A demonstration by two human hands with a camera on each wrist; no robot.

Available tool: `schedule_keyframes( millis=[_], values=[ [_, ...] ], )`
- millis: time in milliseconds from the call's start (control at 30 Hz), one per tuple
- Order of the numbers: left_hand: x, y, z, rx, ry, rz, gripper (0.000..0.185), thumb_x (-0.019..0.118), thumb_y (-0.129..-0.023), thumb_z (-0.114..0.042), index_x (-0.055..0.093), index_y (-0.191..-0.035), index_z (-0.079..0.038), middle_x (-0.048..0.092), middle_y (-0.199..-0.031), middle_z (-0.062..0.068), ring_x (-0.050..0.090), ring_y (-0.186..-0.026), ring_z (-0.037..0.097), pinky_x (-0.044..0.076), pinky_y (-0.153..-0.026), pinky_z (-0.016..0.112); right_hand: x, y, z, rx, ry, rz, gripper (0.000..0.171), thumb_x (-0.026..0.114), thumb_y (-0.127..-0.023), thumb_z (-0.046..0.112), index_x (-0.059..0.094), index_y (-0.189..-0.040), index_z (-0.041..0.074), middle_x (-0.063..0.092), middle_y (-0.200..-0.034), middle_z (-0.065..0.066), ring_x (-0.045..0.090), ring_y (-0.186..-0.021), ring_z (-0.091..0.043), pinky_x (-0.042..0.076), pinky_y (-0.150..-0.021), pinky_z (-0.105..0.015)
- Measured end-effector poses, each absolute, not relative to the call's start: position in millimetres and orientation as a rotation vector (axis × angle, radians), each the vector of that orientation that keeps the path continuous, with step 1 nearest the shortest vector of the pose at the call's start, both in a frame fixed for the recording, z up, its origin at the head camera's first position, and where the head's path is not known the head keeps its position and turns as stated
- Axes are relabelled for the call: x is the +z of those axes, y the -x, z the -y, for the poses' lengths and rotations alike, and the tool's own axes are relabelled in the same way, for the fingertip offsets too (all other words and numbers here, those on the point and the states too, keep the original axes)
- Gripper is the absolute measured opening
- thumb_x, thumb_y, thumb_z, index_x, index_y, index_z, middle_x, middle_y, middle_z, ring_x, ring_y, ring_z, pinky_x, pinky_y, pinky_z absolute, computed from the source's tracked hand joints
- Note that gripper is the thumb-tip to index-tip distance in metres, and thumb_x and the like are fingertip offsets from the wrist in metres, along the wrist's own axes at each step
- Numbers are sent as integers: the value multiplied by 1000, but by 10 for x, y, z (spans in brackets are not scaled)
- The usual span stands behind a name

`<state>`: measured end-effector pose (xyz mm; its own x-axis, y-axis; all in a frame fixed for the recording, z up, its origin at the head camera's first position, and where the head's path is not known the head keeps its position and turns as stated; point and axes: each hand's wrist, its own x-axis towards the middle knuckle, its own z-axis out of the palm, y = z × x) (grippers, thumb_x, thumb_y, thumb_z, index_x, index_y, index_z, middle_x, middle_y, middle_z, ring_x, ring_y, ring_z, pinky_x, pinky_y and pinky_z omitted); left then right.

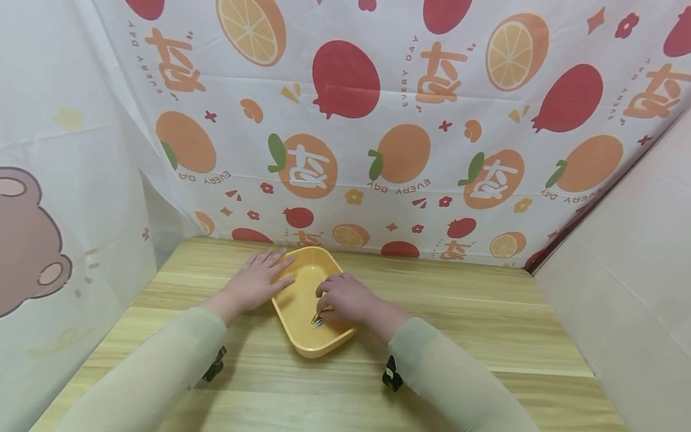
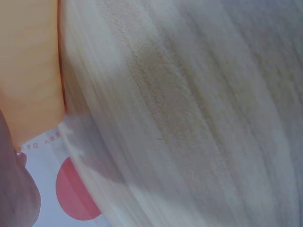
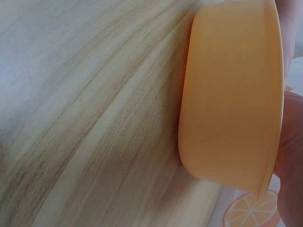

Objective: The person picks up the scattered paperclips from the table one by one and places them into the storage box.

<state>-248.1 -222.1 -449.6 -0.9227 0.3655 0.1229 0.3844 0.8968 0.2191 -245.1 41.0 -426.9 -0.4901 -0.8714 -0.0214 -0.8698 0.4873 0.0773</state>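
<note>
A yellow plastic tray (image 1: 302,342) with a raised rim stands on the table. My left hand (image 1: 257,279) rests on its left rim, fingers spread and straight, tips reaching over the inside. My right hand (image 1: 348,298) reaches over the right rim with its fingers curled downward. Right at its fingertips, near the front end of the tray floor, lie a few small thin pieces (image 1: 318,321) that look like paper clips. I cannot tell whether the fingers pinch one. In the right wrist view, the tray's outer wall (image 3: 232,94) hides the fingertips.
The wood-grain table (image 1: 464,336) extends around the tray. Behind it hangs a white cloth printed with fruit (image 1: 399,198). A pale curtain with a bear print (image 1: 32,246) hangs at the left, and a plain pale panel (image 1: 631,270) borders the right side.
</note>
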Motion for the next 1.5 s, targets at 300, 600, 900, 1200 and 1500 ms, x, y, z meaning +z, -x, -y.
schedule_keyframes(
  millis=[300,600,900,1200,1500],
  values=[
    [-4473,2488,2214,-345,594,2991,74,31,-100,-66,33,-156,-19,25,-162,14,15,-148,43,9,-118,62,-4158,2454,-519,85,-1508,2731,16,70,-93,33,79,-105,28,66,-124,3,55,-118,-17,42,-103,-37],
    [-4464,2483,2218,-347,586,3021,67,39,-102,-56,28,-158,-20,20,-164,11,11,-149,42,2,-119,60,-4100,2456,-837,272,-1366,2672,21,71,-92,37,78,-107,24,66,-121,1,58,-116,-18,43,-105,-37],
    [-4492,2500,2222,-339,593,2998,67,41,-102,-56,30,-157,-19,23,-163,13,12,-148,44,4,-118,62,-4177,2414,-1277,378,-1284,2592,20,74,-89,35,78,-102,21,68,-115,-1,59,-116,-21,45,-105,-41],
    [-4467,2493,2218,-322,611,3004,72,31,-101,-64,28,-158,-20,21,-164,10,11,-149,43,4,-118,62,-4282,2274,-1663,423,-1225,2583,19,77,-87,32,79,-100,20,69,-113,-3,60,-112,-24,45,-102,-47],
    [-4456,2497,2211,-315,618,3003,74,28,-100,-67,29,-158,-21,23,-163,10,13,-148,44,5,-118,64,-4433,2125,-2003,453,-1139,2689,17,77,-87,32,79,-100,20,68,-115,-4,58,-114,-23,42,-102,-52]
  ],
)
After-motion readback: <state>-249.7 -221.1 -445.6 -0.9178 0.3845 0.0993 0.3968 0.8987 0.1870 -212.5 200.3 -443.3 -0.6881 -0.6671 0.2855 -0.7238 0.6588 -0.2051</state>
